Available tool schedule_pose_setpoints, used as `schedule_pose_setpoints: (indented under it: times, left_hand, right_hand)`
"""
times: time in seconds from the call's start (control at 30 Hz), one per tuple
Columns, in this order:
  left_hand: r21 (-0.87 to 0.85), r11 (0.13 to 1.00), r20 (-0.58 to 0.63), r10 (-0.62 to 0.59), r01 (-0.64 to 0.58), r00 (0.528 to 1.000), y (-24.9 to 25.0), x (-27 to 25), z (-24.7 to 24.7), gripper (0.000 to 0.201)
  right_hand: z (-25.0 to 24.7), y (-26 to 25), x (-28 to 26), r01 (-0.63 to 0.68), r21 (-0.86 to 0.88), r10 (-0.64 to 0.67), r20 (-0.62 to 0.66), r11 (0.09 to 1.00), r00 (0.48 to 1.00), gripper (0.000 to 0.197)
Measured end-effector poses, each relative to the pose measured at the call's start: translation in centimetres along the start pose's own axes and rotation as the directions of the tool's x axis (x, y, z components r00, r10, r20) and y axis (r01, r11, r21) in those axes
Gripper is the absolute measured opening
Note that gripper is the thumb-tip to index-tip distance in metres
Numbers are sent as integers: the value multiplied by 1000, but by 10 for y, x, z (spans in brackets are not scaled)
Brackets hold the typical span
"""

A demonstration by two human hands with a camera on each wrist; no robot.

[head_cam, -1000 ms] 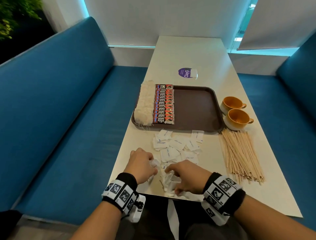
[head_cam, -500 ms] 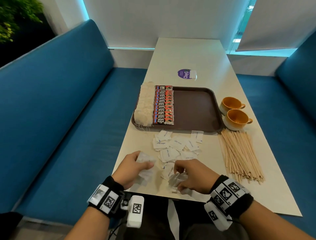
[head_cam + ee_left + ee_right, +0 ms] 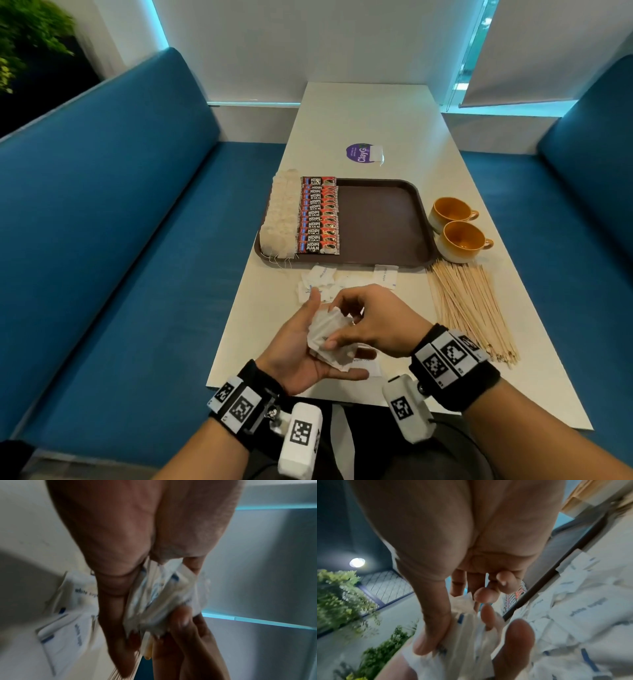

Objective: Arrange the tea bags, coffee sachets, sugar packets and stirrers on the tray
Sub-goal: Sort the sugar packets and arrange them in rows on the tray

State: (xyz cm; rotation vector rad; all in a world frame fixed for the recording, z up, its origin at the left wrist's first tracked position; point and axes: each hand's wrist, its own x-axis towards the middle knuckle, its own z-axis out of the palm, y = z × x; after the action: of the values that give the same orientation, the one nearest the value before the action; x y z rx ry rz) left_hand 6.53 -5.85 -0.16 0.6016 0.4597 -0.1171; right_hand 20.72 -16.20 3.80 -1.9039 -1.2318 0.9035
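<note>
My left hand is turned palm up above the table's near end and cradles a bunch of white sugar packets. My right hand reaches over it and pinches the same bunch between thumb and fingers. The left wrist view shows the bunch edge-on between the fingers; the right wrist view shows it under my thumb. More sugar packets lie loose just before the brown tray. On the tray's left side are a row of tea bags and a row of coffee sachets. Wooden stirrers lie to the right.
Two orange cups stand right of the tray, close to the stirrers' far ends. A purple sticker marks the table beyond the tray. Blue benches flank the narrow table on both sides. The tray's right half is bare.
Both hands have risen from the table's near edge with gathered sugar packets. The left hand turned palm up and the right hand came over it onto the bunch.
</note>
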Motion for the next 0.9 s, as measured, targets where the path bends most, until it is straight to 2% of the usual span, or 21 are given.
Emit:
schedule_pose_setpoints:
  times: [0.07, 0.13, 0.23, 0.3, 0.37, 0.43, 0.5, 0.57, 0.67, 0.73, 0.9]
  left_hand:
    - [-1, 1000, 16, -9, 9, 1000, -5, 2, 0, 72]
    - [33, 999, 3, 15, -15, 1000, -9, 2, -6, 61]
    - [88, 995, -8, 43, -42, 999, -11, 2, -13, 42]
    - [74, 993, -17, 90, -89, 996, -10, -1, -19, 36]
    - [41, 983, -28, 178, -177, 984, -9, -4, -32, 37]
    - [9, 965, -75, 262, -262, 962, -9, -10, -49, 37]
    - [47, 941, -156, 337, -334, 929, -11, -15, -65, 42]
    - [117, 916, -222, 402, -385, 888, -14, -17, -76, 48]
    - [145, 882, -261, 471, -448, 843, -17, -15, -80, 51]
    - [141, 869, -269, 495, -475, 826, -17, -12, -77, 47]
    - [184, 862, -291, 507, -473, 811, -14, -9, -74, 39]
  right_hand:
    - [2, 3, 4, 1, -117, -4, -27, 993, 1000, 45]
    - [2, 8, 4, 3, -132, -11, -65, 991, 998, 54]
    - [2, 13, 1, 18, -157, -39, -130, 987, 991, 53]
    - [-4, 21, 0, -33, -51, 21, -206, 998, 978, 50]
    - [-13, 33, 1, -99, 66, 115, -312, 993, 943, 41]
    - [-24, 49, -1, -192, 47, 195, -391, 980, 899, 28]
    - [-31, 65, -6, -310, -13, 282, -380, 951, 881, 20]
    - [-28, 79, -9, -389, -96, 345, -301, 916, 889, 32]
    - [-13, 87, -8, -386, -200, 339, -234, 900, 911, 58]
    - [-4, 87, -6, -373, -239, 316, -246, 896, 916, 64]
    - [-3, 85, -2, -387, -225, 330, -254, 894, 909, 46]
